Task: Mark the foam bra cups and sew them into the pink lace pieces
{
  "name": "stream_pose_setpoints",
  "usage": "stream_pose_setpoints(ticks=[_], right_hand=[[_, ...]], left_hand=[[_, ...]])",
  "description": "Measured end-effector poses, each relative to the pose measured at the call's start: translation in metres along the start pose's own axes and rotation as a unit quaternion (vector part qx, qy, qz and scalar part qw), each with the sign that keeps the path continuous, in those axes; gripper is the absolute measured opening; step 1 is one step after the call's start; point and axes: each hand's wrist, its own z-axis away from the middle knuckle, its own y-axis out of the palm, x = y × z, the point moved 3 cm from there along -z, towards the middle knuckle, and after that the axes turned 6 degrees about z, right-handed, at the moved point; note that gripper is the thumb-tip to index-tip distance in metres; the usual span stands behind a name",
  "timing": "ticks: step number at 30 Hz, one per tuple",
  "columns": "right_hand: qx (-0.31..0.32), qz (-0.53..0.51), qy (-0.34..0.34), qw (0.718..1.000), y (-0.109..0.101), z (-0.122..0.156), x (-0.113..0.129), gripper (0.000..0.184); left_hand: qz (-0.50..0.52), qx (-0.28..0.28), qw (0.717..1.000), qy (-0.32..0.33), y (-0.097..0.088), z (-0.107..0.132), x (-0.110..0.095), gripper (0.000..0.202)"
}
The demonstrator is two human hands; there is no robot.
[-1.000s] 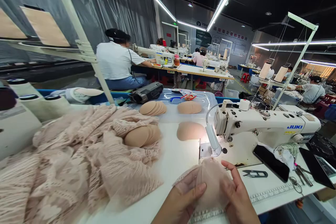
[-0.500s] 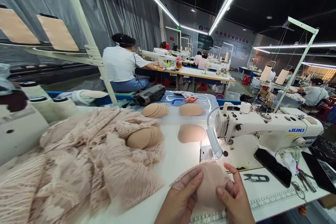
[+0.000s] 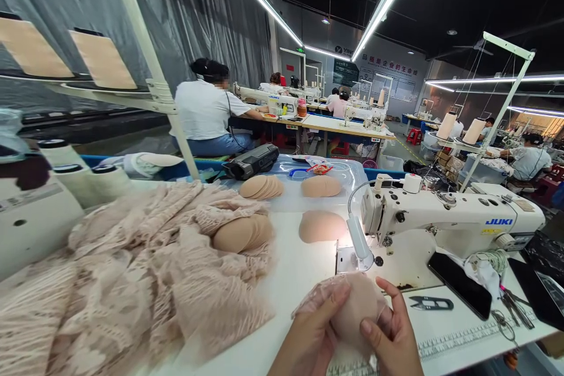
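A beige oval bra pad (image 3: 356, 305) with sheer lace fabric (image 3: 315, 294) around its left and upper edge is held between my hands, just in front of the sewing machine's needle area. My left hand (image 3: 315, 329) grips it from the left, thumb pressed on the pad and fingers behind, under the lace. My right hand (image 3: 392, 329) pinches its right edge between thumb and fingers, the index finger raised. The white sewing machine (image 3: 449, 217) has a lit lamp (image 3: 359, 238) over its metal plate. Another pad (image 3: 322, 226) lies flat just behind the plate.
A heap of lace fabric (image 3: 145, 282) covers the left, with stacked pads (image 3: 242, 232) on it. More pads (image 3: 262, 187) sit farther back. Thread snips (image 3: 432, 303), a phone (image 3: 460, 283) and keys (image 3: 504, 323) lie right. A co-worker (image 3: 207, 108) sits ahead at another machine.
My left hand has slid slightly right, its thumb farther onto the pad. The lace at the left is more bunched, and the pad is turned a little.
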Motion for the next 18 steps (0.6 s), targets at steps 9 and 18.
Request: stream_pose_setpoints(ticks=[9,18], right_hand=[[0.014,0.091,0.009,0.996,-0.018,0.005,-0.005,0.095],[0.167,0.219,-0.040,0.961,-0.038,0.001,0.005,0.101]], left_hand=[[-0.015,-0.036,0.999,0.037,-0.001,-0.007,-0.009,0.057],[-0.243,0.128,0.960,0.054,-0.022,-0.006,-0.020,0.049]])
